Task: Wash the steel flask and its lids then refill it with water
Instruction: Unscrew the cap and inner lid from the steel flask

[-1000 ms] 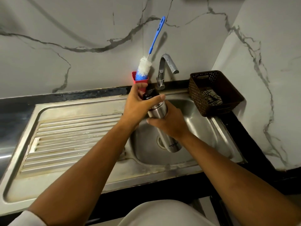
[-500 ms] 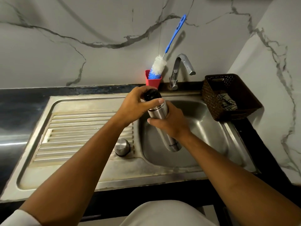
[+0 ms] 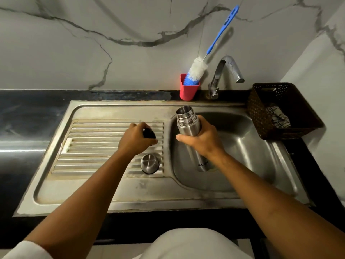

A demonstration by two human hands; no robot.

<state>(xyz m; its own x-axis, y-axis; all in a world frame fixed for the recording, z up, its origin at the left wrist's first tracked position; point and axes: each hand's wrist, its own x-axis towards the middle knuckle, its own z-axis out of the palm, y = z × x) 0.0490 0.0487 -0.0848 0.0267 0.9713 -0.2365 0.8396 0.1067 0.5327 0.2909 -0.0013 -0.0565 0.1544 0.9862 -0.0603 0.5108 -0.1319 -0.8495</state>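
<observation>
Steel flask (image 3: 186,125) in right hand (image 3: 203,142), tilted, open mouth toward back wall (image 3: 93,53)

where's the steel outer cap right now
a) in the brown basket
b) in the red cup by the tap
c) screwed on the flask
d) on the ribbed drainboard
d: the steel cap sits on the ribbed drainboard, just on the near side of the left grip, which holds the black lid; the flask has a bare mouth.
</observation>
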